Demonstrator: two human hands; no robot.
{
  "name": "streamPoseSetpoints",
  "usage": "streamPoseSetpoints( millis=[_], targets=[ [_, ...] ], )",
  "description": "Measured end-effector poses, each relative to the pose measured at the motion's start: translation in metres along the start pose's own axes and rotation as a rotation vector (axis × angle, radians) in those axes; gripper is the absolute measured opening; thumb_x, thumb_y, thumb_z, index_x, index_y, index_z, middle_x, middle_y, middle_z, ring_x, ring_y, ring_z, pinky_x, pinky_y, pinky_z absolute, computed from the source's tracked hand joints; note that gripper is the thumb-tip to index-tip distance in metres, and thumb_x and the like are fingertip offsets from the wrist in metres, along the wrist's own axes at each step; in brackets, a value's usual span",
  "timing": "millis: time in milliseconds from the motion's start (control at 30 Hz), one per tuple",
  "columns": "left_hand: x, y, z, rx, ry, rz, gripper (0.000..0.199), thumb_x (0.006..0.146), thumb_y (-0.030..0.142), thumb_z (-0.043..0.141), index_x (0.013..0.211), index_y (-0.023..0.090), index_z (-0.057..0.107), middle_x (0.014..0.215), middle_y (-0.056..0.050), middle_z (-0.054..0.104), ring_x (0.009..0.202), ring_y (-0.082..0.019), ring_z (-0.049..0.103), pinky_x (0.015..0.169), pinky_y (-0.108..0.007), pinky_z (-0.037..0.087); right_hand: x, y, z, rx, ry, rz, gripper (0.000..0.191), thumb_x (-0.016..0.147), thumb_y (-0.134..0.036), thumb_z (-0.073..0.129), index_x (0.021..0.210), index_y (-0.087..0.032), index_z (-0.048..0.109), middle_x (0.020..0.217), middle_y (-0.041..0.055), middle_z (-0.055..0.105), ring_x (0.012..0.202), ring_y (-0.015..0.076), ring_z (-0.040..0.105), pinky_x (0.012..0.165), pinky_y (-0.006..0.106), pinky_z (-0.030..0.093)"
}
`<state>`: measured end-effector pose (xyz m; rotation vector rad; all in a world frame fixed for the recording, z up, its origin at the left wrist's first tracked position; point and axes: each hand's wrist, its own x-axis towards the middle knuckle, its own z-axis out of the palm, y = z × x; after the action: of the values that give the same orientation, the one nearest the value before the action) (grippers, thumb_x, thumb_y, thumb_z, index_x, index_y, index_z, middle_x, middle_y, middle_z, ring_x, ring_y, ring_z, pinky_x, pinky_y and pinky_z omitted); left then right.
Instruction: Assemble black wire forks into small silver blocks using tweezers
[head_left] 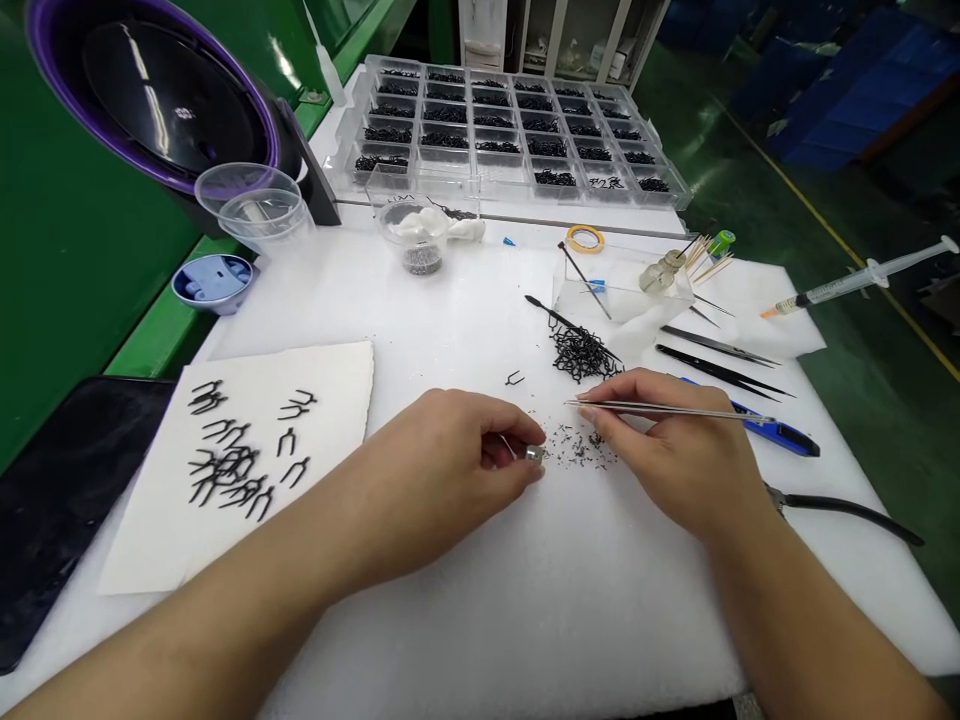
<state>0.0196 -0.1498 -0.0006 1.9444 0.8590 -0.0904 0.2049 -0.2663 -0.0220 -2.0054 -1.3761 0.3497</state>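
Between thumb and fingers, my left hand [450,470] pinches a small shiny metal piece [533,454], whose exact kind I cannot make out. My right hand [667,450] grips a pair of thin metal tweezers [675,409], the tips pointing left over the white surface. Tiny dark bits [577,447] lie scattered between the two hands. Just beyond them is a pile of small black forked pieces [581,352], and one single forked piece [514,379] lies left of the pile. More black forked pieces [232,465] rest on a white sheet [150,540] beside my left forearm.
A clear compartment box [480,172] of black parts stands at the back. A purple-rimmed fan [180,100] and plastic cups [262,220] are at left. On the right lie a syringe [847,285], black tweezers [720,371], a blue cutter [780,432] and black-handled pliers [847,505].
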Motion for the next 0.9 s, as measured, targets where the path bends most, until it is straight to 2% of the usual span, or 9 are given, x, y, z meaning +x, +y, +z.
streamPoseSetpoints(
  millis=[233,367,533,733,900],
  targets=[
    [-0.001,0.003,-0.002,0.009,-0.002,0.007,0.02,0.082,0.045,0.065,0.096,0.035,0.076,0.083,0.007,0.074,0.075,-0.015,0.069,0.064,-0.026,0.053,0.0,-0.002,-0.001,-0.035,-0.01,-0.006,0.006,0.085,-0.028,0.068,0.087,-0.026,0.073,0.076,-0.0035,0.074,0.058,0.0131,0.064,0.059,0.027,0.048],
    [-0.001,0.011,-0.005,0.027,-0.041,-0.044,0.023,0.082,0.043,0.065,0.098,0.031,0.076,0.087,0.004,0.075,0.079,-0.017,0.069,0.068,-0.028,0.054,0.0,-0.003,-0.001,-0.028,-0.003,-0.019,0.006,0.084,-0.026,0.068,0.088,-0.025,0.073,0.076,-0.0031,0.074,0.061,0.0144,0.065,0.056,0.028,0.048],
    [0.0,0.013,-0.007,0.019,-0.027,-0.036,0.021,0.082,0.042,0.064,0.096,0.032,0.075,0.082,0.006,0.074,0.074,-0.015,0.068,0.066,-0.026,0.053,0.002,-0.006,-0.003,-0.008,0.002,0.054,0.005,0.083,-0.026,0.07,0.086,-0.025,0.074,0.076,-0.0028,0.075,0.057,0.0141,0.064,0.059,0.03,0.05],
    [0.0,0.009,-0.005,-0.022,0.026,-0.036,0.019,0.08,0.041,0.067,0.095,0.033,0.076,0.08,0.007,0.074,0.072,-0.013,0.068,0.065,-0.025,0.053,-0.008,-0.016,-0.006,0.231,0.044,0.126,0.005,0.079,-0.026,0.076,0.082,-0.025,0.072,0.084,0.0002,0.076,0.077,0.0205,0.072,0.069,0.034,0.057],
    [0.003,0.008,-0.003,-0.089,0.109,0.002,0.016,0.08,0.038,0.069,0.093,0.033,0.076,0.075,0.007,0.074,0.068,-0.012,0.068,0.063,-0.024,0.052,-0.021,-0.023,0.0,0.458,0.026,0.005,0.011,0.082,-0.018,0.073,0.088,-0.025,0.068,0.093,0.0027,0.074,0.086,0.0227,0.072,0.075,0.039,0.059]
  ],
)
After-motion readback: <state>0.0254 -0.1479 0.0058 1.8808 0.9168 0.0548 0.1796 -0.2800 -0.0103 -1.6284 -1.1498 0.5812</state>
